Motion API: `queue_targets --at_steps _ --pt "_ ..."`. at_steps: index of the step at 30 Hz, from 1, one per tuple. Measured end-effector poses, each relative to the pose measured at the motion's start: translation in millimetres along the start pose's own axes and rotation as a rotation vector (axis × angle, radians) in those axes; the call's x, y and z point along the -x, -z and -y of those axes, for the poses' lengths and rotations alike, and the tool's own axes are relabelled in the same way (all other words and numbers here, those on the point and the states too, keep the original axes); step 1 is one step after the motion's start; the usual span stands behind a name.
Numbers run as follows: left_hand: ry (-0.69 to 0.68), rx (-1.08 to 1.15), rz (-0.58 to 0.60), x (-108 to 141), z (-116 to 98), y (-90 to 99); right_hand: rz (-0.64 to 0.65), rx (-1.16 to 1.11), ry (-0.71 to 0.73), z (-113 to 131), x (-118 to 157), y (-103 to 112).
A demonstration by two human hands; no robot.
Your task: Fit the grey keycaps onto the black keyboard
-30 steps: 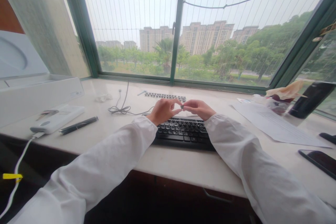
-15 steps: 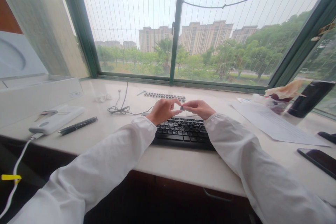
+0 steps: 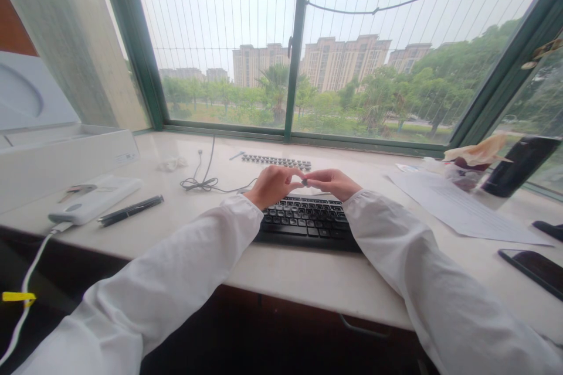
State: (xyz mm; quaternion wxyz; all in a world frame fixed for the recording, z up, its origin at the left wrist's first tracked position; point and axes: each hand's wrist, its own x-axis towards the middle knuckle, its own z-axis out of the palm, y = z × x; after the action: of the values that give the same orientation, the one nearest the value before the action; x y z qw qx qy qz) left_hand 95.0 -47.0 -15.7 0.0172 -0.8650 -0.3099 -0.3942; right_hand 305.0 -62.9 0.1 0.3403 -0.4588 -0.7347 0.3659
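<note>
A black keyboard (image 3: pixel 308 220) lies on the pale windowsill desk (image 3: pixel 285 272) in front of me. Above its far edge my left hand (image 3: pixel 272 184) and my right hand (image 3: pixel 332 181) meet fingertip to fingertip, both pinching one small dark keycap (image 3: pixel 304 181). Behind the hands a row of loose dark keycaps (image 3: pixel 276 161) lies on the desk, with a small metal tool (image 3: pixel 237 155) at its left end. Both arms are in white sleeves.
At left lie a white power bank (image 3: pixel 94 199), a black pen (image 3: pixel 131 210), a coiled cable (image 3: pixel 200 183) and an open white box (image 3: pixel 61 155). At right are a paper sheet (image 3: pixel 461 208), a dark phone (image 3: pixel 534 269) and a black bottle (image 3: pixel 516 167).
The left fingers have curled a little tighter around the small keycap. Otherwise the hands stay in place.
</note>
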Motion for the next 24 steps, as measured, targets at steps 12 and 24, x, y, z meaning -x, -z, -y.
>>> queue_targets --at_steps 12,24 --pt "0.037 -0.013 -0.013 -0.9 0.6 0.9 -0.038 -0.176 -0.067 -3.3 -3.2 -3.8" --pt "0.020 0.013 0.060 0.4 -1.0 0.0 0.007 -0.126 -0.079 -9.4 -6.5 -3.2"
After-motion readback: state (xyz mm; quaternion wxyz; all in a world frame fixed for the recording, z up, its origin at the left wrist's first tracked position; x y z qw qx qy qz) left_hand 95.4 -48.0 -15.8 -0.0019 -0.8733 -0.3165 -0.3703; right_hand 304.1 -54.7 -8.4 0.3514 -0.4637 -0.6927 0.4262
